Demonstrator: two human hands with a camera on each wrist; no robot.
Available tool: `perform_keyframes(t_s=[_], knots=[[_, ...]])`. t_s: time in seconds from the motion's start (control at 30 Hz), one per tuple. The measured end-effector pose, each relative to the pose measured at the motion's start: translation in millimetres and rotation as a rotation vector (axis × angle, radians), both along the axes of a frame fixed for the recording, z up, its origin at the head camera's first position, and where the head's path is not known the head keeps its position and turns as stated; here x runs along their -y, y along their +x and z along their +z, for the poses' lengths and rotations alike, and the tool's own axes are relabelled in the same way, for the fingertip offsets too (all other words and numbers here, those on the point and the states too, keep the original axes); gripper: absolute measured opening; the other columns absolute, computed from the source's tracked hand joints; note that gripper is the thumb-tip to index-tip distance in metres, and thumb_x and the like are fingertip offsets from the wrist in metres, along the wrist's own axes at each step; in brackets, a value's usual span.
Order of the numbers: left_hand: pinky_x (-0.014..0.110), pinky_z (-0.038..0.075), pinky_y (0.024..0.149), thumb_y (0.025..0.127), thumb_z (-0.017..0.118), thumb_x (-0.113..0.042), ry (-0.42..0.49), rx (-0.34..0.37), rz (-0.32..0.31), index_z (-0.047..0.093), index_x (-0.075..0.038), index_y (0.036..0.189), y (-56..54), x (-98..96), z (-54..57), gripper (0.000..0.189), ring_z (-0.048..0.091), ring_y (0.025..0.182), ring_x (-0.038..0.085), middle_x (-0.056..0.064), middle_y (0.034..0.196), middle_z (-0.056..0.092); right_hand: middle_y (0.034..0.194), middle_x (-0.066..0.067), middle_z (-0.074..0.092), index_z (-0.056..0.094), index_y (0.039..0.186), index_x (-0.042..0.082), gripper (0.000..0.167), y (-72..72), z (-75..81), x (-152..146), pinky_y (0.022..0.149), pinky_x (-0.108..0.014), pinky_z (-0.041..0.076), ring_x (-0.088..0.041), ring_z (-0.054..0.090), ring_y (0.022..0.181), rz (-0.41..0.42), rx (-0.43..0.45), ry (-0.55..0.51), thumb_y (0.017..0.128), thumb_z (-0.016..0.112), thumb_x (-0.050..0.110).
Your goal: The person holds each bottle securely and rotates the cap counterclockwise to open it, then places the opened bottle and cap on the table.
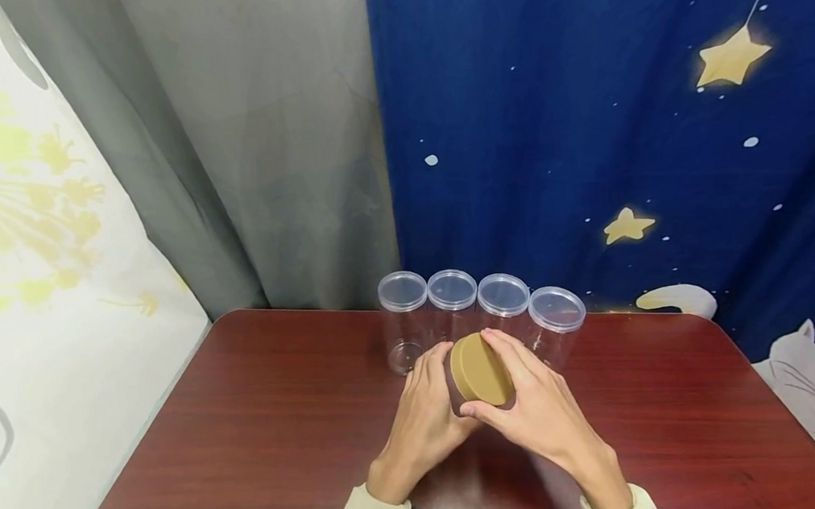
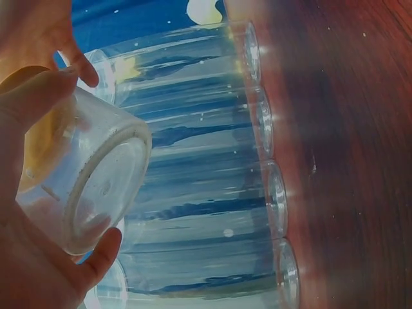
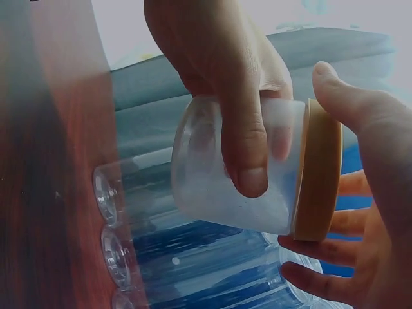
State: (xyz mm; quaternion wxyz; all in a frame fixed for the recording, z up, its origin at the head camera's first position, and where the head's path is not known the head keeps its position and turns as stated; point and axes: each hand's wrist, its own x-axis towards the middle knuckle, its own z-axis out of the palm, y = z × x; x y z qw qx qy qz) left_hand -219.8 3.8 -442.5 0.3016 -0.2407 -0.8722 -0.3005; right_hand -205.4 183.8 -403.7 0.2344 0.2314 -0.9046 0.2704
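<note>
We see a cloudy jar (image 3: 198, 168) held tilted between two hands, the left hand (image 1: 421, 415) clamped round its sides, the right hand (image 1: 548, 412) curled on its mustard lid (image 1: 483, 369), with four clear jars (image 1: 504, 296) (upright, side by side) beyond the fingertips on a reddish table (image 1: 284, 427).

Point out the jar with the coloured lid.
The short tilted jar: only its lid is mustard-brown. The four tall upright jars behind it have clear lids.
</note>
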Motion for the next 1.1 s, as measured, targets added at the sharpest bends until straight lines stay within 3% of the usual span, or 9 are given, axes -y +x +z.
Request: perform_keyframes(t_s=[0.37, 0.67, 1.1], knots=[[0.04, 0.043, 0.107, 0.059, 0.089, -0.036, -0.052, 0.021, -0.044, 0.047, 0.002, 0.134, 1.3, 7.4, -0.3, 0.094, 0.053, 0.122, 0.026, 0.011, 0.129, 0.057, 0.139, 0.001, 0.055, 0.044, 0.148, 0.023, 0.092, -1.1, -1.8, 2.1, 0.083, -0.04, 0.054, -0.017, 0.061, 0.108, 0.001, 0.042, -0.001, 0.073, 0.079, 0.062], [0.038, 0.044, 0.105, 0.062, 0.089, -0.034, 0.033, 0.144, -0.145, 0.044, -0.002, 0.138, 0.0, 8.0, 1.8, 0.094, 0.051, 0.121, 0.023, 0.009, 0.132, 0.055, 0.137, 0.005, 0.056, 0.044, 0.148, 0.028, 0.091, -3.9, -1.8, -1.6, 0.083, -0.036, 0.052, -0.012, 0.058, 0.111, 0.033, 0.021, -0.039, 0.071, 0.084, 0.054], [0.036, 0.045, 0.103, 0.057, 0.09, -0.035, 0.039, 0.154, -0.162, 0.044, -0.003, 0.136, -3.3, 8.3, 3.2, 0.096, 0.052, 0.117, 0.02, 0.007, 0.128, 0.056, 0.136, 0.004, 0.057, 0.043, 0.149, 0.028, 0.095, -3.4, 2.8, -3.2, 0.085, -0.036, 0.052, -0.013, 0.059, 0.112, 0.091, 0.011, -0.073, 0.067, 0.089, 0.048]])
